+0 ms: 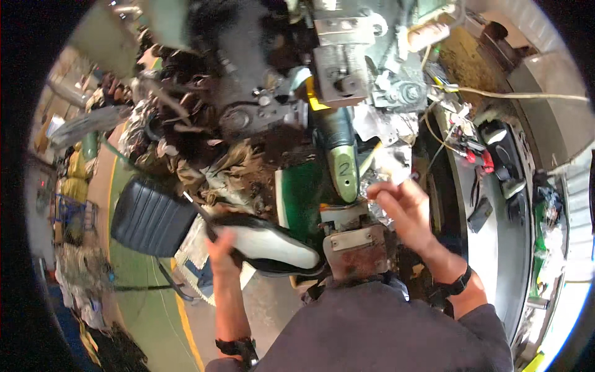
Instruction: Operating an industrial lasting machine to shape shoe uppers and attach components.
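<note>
In my left hand (223, 251) I grip a black shoe (273, 247) by one end. Its long white underside faces up, and its other end points right toward my body. My right hand (404, 214) is raised beside a machine, near crinkled shiny foil (379, 211). Its fingers are slightly bent and look apart, and I make out nothing held in them. Between and beyond my hands, a green-tipped shoe form (343, 164) with a dark upper part points toward me, under a metal clamp block (341, 74).
A ribbed black seat (152, 216) stands at the left, beside crumpled brown cloth (229, 177). A green panel (300, 195) and a worn reddish pad (354, 253) are close in front of me. At the right, a long tray (517, 248) bears dark shoes (502, 149). A pale cable (520, 95) crosses there.
</note>
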A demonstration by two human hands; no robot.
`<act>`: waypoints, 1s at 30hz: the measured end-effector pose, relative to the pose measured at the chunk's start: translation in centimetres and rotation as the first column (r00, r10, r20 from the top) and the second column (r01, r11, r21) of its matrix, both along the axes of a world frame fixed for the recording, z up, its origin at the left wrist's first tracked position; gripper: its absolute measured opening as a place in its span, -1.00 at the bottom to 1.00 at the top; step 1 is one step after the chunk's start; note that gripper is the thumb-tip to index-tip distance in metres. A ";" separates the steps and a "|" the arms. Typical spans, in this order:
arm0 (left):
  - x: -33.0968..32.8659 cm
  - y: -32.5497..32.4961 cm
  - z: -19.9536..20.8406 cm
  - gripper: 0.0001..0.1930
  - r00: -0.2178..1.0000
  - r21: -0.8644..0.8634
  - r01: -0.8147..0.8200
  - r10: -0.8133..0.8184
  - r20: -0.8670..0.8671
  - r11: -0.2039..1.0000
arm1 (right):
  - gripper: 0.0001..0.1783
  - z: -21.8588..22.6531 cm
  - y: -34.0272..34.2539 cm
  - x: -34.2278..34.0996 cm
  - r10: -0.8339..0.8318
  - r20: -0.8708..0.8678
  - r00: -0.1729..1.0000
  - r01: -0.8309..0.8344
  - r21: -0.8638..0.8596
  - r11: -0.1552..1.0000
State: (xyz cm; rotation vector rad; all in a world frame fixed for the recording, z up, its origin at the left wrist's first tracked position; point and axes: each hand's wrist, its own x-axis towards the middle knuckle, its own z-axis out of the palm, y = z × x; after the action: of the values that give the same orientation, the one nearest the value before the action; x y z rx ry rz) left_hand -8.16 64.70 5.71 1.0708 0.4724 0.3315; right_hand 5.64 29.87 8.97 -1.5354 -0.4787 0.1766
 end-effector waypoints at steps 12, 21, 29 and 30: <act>8.8 -11.4 10.9 -0.27 0.569 -0.180 0.512 -0.175 0.803 0.840 | 0.17 2.1 0.2 -9.4 0.713 -0.645 0.276 0.157 0.762 0.628; 11.3 -23.6 10.4 -0.09 0.662 -0.022 0.582 -0.459 0.592 0.813 | 0.14 -0.7 -7.5 -14.9 0.594 -0.490 0.638 0.343 0.871 0.351; 12.0 -35.9 7.7 -0.15 0.417 0.195 0.805 -0.769 0.484 0.560 | -0.12 -3.5 -17.7 -20.9 0.244 -0.618 0.748 0.595 0.786 0.168; 11.7 -37.8 7.1 -0.18 0.386 0.200 0.822 -0.780 0.493 0.534 | -0.14 -3.9 -19.1 -21.8 0.183 -0.649 0.738 0.627 0.761 0.167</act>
State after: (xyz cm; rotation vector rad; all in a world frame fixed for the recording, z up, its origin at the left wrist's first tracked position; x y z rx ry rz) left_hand 3.57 26.95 12.85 0.9544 -0.5852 -0.2882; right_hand -16.19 10.73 5.06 -0.1055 0.2739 0.0654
